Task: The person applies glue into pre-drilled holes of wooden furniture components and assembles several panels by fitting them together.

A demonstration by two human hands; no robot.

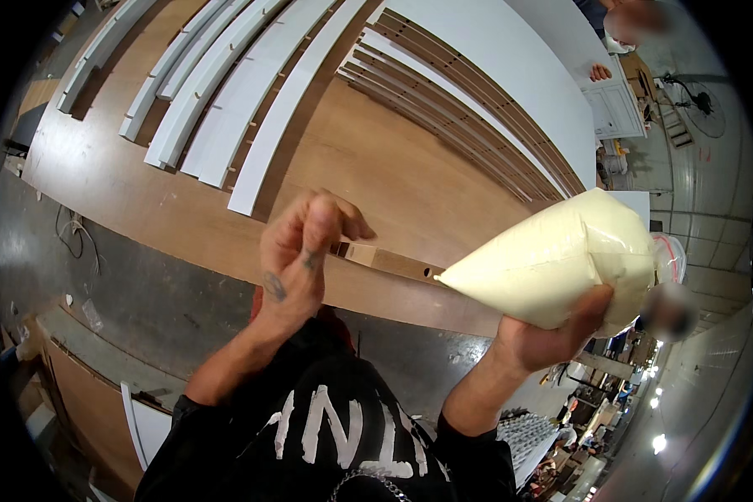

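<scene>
My right hand (556, 335) grips a large cone-shaped clear plastic bag (544, 259) full of a pale yellow paste. The bag lies tilted in the hand, its narrow tip pointing left. Just below that tip is the right end of a narrow wooden strip (389, 261), which has a dark round hole. My left hand (305, 243) is raised near the strip's left end with its fingers curled in. Whatever those fingers may hold is hidden, and I cannot tell whether they touch the strip.
Long white boards (268, 151) with small dowels on their edges lie on the brown table (343, 159). Edge-drilled panels (468, 109) are stacked at the far right beside a large white panel (510, 58). Another person's hand (601, 73) rests beyond. A fan (694, 100) stands at right.
</scene>
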